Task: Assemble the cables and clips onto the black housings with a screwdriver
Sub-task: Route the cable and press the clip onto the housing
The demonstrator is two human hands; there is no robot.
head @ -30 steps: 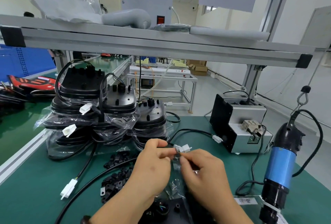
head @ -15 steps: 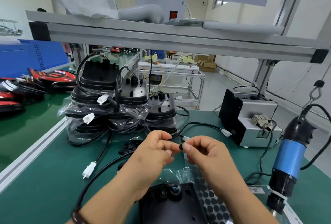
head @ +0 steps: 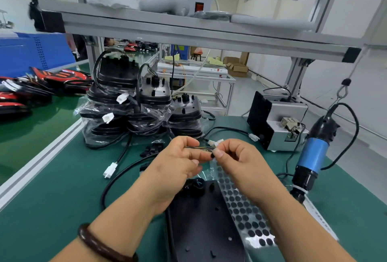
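A black housing (head: 201,220) lies flat on the green mat right below my hands. My left hand (head: 178,165) pinches a thin bundle of coloured wires (head: 201,148) that ends in a white connector (head: 216,142). My right hand (head: 236,159) pinches a small black ring (head: 212,154) at the wires, just under the connector. Both hands hover above the housing's far end. A blue and black electric screwdriver (head: 312,155) hangs at the right, untouched. Loose black clips (head: 151,149) lie beyond my left hand.
Bagged black housings (head: 134,113) with cables are stacked at the back left. A grey screw feeder (head: 276,123) stands at the back right. A sheet of black round pads (head: 245,209) lies beside the housing. A black cable with a white plug (head: 110,169) crosses the mat. An aluminium shelf (head: 188,35) runs overhead.
The view has tilted down and the housing now shows fully below my hands. My hands stay together on the wires, the right fingers now holding the black ring near the connector.
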